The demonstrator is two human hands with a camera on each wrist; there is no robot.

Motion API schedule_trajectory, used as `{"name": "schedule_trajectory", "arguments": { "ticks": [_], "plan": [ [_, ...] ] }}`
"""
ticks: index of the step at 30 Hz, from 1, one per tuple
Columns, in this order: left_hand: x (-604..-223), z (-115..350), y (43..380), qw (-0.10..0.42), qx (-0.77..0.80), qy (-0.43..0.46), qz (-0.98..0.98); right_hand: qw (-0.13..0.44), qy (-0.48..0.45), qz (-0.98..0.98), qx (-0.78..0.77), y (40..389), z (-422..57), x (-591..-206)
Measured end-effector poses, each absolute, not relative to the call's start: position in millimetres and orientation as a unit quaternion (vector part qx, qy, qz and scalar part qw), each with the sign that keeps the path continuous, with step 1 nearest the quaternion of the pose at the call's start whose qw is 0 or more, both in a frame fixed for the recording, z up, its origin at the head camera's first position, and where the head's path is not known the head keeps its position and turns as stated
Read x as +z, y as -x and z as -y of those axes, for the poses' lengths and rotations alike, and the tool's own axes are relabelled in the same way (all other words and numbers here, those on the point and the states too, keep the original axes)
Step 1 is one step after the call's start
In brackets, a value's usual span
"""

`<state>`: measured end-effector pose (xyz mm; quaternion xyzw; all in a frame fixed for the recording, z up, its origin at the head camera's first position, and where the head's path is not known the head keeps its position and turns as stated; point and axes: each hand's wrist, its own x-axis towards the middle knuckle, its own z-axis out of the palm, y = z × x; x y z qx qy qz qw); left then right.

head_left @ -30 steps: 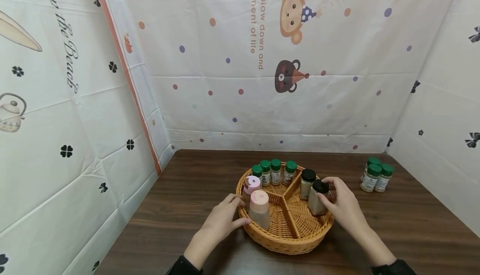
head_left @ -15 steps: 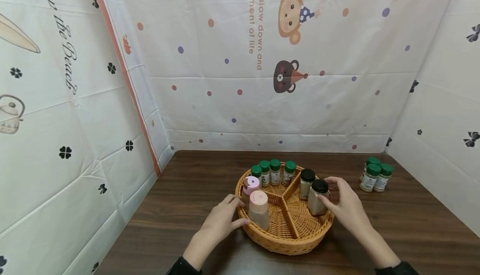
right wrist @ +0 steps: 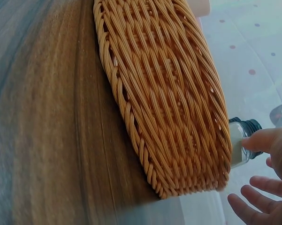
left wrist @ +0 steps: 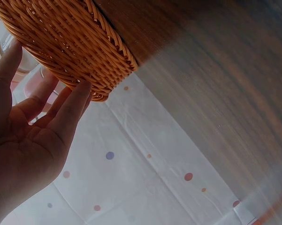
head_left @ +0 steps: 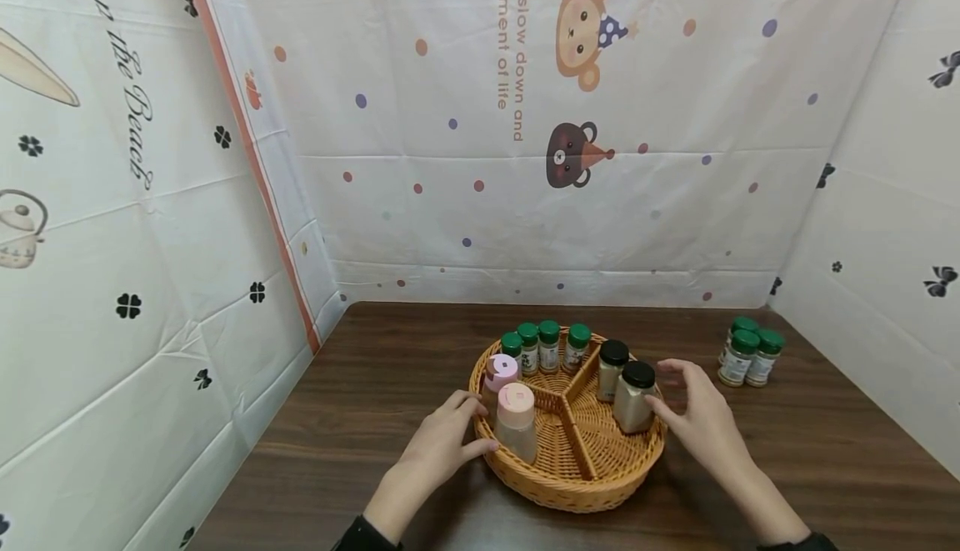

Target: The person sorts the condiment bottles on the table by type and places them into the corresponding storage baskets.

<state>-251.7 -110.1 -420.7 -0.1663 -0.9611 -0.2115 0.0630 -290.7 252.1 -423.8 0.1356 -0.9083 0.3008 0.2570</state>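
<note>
A round wicker basket (head_left: 577, 497) with three compartments stands on the table. My left hand (head_left: 438, 443) rests on its left rim, fingers fairly straight, beside a pink-capped bottle (head_left: 517, 430) and a lilac-capped bottle (head_left: 501, 372). In the left wrist view the fingertips (left wrist: 82, 89) lie along the wicker edge. A black-capped glass jar (head_left: 633, 405) stands upright in the right compartment, with another black-capped jar (head_left: 611, 376) behind it. Just right of the front jar is my right hand (head_left: 701, 422), fingers spread. In the right wrist view its thumb (right wrist: 258, 139) overlaps the jar.
Several green-capped jars (head_left: 549, 351) fill the rear of the basket. More green-capped jars (head_left: 738, 359) stand grouped on the wooden table (head_left: 360, 393) at the back right. Printed cloth (head_left: 450, 217) hangs behind and at both sides.
My right hand has loosened from the front black-capped jar and drawn slightly to the right; the jar stays upright in its place. The left hand keeps its place at the rim.
</note>
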Motion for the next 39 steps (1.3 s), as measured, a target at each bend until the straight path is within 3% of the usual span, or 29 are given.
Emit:
{"name": "schedule_trajectory", "arguments": {
  "ticks": [24, 39],
  "plan": [
    [-422, 110, 252, 0.063, -0.214, 0.167, 0.961, 0.293, -0.093, 0.916, 0.257, 302, -291, -421],
    [-420, 110, 251, 0.057, -0.22, 0.163, 0.96, 0.263, -0.013, 0.937, 0.231, 313, -326, -425]
  ]
}}
